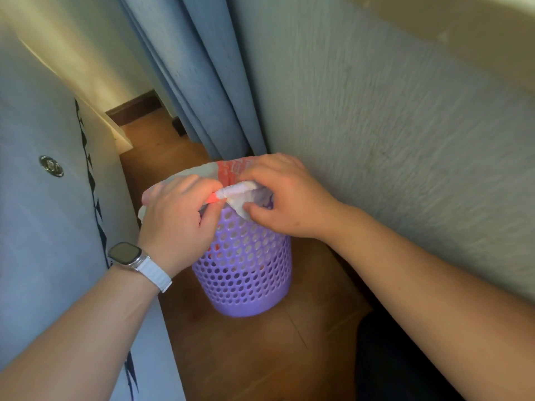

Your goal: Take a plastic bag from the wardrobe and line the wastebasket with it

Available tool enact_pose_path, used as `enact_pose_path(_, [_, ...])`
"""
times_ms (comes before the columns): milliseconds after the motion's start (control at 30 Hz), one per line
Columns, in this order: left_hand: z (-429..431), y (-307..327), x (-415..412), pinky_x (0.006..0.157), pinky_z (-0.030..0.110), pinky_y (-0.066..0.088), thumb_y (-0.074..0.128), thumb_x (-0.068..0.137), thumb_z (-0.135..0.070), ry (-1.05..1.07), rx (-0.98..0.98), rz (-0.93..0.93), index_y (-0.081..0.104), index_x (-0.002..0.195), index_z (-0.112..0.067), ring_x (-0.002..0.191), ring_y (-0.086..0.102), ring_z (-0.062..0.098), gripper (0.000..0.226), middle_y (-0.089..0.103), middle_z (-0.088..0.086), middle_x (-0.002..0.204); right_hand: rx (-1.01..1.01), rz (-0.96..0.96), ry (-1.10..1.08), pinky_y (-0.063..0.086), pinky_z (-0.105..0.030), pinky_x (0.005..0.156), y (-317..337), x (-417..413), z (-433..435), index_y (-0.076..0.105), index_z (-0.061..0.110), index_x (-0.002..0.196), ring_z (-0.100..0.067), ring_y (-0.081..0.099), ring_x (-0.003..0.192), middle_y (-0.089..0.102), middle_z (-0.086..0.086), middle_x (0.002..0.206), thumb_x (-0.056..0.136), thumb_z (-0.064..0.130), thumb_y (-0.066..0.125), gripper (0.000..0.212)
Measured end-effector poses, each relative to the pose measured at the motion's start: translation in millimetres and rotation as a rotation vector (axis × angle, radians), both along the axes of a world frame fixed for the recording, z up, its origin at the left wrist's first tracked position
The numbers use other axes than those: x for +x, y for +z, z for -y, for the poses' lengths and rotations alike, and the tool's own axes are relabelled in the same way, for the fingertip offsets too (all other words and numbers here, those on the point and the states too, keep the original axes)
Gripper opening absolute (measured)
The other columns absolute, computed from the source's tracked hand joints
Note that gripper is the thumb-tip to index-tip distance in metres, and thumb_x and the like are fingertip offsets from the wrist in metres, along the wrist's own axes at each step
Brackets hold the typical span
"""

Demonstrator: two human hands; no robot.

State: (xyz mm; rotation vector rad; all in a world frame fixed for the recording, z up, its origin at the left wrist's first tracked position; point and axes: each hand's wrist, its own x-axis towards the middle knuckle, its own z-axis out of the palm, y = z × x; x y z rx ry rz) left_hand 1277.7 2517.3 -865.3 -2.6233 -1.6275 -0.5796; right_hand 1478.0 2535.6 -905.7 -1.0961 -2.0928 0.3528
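Observation:
A purple wastebasket [246,273] with a perforated wall stands on the wooden floor. A white plastic bag [231,173] with red print lies over its rim and hangs inside. My left hand [179,218], with a watch on the wrist, pinches the bag's edge at the near side of the rim. My right hand [286,201] grips a bunched fold of the bag just to the right, thumb under the fold. Both hands sit on top of the basket and hide most of its opening.
A blue-grey cabinet door [49,198] with a round knob [51,166] stands close on the left. A textured wall [390,134] runs along the right, and blue curtains [202,76] hang behind the basket. Wooden floor [254,351] lies in front.

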Motion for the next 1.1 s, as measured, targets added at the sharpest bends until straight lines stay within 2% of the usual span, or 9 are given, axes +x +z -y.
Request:
enact_pose_path(100, [4.7,-9.5,0.0,0.075,0.037,0.031,0.046,0.087,-0.025,-0.001,0.007,-0.070,0.063,0.089,-0.018,0.081,0.057,0.028,0.019,0.061,0.001,0.080,0.021,0.070,-0.010,0.038,-0.036,0.075,-9.5,-1.3,3.2,0.062,0.016,0.083,-0.027,0.056,0.083,0.059,-0.002,0.082,0.077,0.027,0.062,0.013])
enact_pose_path(200, [12.4,-30.0,-3.3,0.072,0.039,0.034,0.043,0.086,-0.026,0.019,-0.018,-0.142,0.061,0.087,-0.017,0.079,0.058,0.032,0.020,0.059,0.003,0.079,0.023,0.127,-0.018,0.034,-0.035,0.066,-22.1,-5.1,11.1,0.055,0.015,0.074,-0.029,0.054,0.072,0.056,-0.004,0.073,0.078,0.027,0.056,0.013])
enact_pose_path(267, [21.6,-46.7,-6.3,0.070,0.040,0.038,0.042,0.084,-0.026,0.043,-0.056,-0.178,0.060,0.086,-0.015,0.077,0.057,0.032,0.020,0.058,0.004,0.078,0.014,0.185,-0.004,0.039,-0.037,0.064,-33.5,-8.5,16.1,0.057,0.013,0.075,-0.031,0.055,0.071,0.057,-0.006,0.073,0.079,0.024,0.058,0.011])
enact_pose_path(500, [44.3,-75.3,-14.3,0.062,0.034,0.040,0.043,0.081,-0.025,0.026,-0.113,-0.255,0.060,0.084,-0.014,0.070,0.057,0.030,0.020,0.058,0.005,0.075,0.045,0.372,0.080,0.038,-0.035,0.065,-65.6,-19.3,30.5,0.064,0.011,0.083,-0.027,0.055,0.074,0.061,-0.007,0.080,0.078,0.020,0.071,0.013])
enact_pose_path(667, [52.1,-86.8,-20.0,0.065,0.035,0.044,0.047,0.080,-0.025,0.013,-0.156,-0.285,0.062,0.085,-0.017,0.071,0.057,0.028,0.018,0.060,0.003,0.076,0.030,0.444,0.141,0.042,-0.038,0.063,-77.0,-23.6,38.5,0.060,0.010,0.083,-0.029,0.054,0.074,0.059,-0.008,0.079,0.081,0.023,0.055,0.014])
enact_pose_path(800, [61.0,-97.0,-23.5,0.062,0.034,0.044,0.055,0.078,-0.023,0.035,-0.214,-0.256,0.063,0.084,-0.017,0.069,0.058,0.026,0.012,0.060,0.002,0.074,-0.016,0.501,0.191,0.042,-0.039,0.066,-85.6,-27.1,41.8,0.060,0.011,0.083,-0.029,0.053,0.076,0.057,-0.008,0.080,0.082,0.024,0.060,0.014])
enact_pose_path(900, [67.3,-101.0,-24.2,0.065,0.031,0.040,0.054,0.081,-0.024,0.052,-0.245,-0.213,0.062,0.086,-0.018,0.071,0.057,0.025,0.011,0.059,0.000,0.076,-0.049,0.486,0.213,0.045,-0.039,0.066,-88.8,-28.1,43.8,0.060,0.011,0.082,-0.028,0.054,0.075,0.059,-0.007,0.080,0.085,0.031,0.050,0.022])
enact_pose_path(967, [72.9,-101.9,-24.7,0.069,0.029,0.037,0.062,0.082,-0.021,0.070,-0.292,-0.197,0.064,0.091,-0.019,0.074,0.059,0.023,0.009,0.062,-0.001,0.080,-0.070,0.486,0.229,0.046,-0.040,0.068,-92.2,-28.1,47.9,0.060,0.012,0.081,-0.027,0.054,0.074,0.059,-0.006,0.079,0.084,0.031,0.055,0.020])
enact_pose_path(1100, [81.5,-93.3,-25.3,0.082,0.033,0.045,0.065,0.084,-0.024,0.059,-0.362,-0.214,0.066,0.106,-0.022,0.089,0.062,0.021,0.023,0.068,-0.004,0.098,-0.133,0.548,0.193,0.046,-0.040,0.078,-92.2,-26.5,59.3,0.062,0.016,0.085,-0.024,0.056,0.081,0.061,-0.003,0.085,0.080,0.031,0.062,0.017])
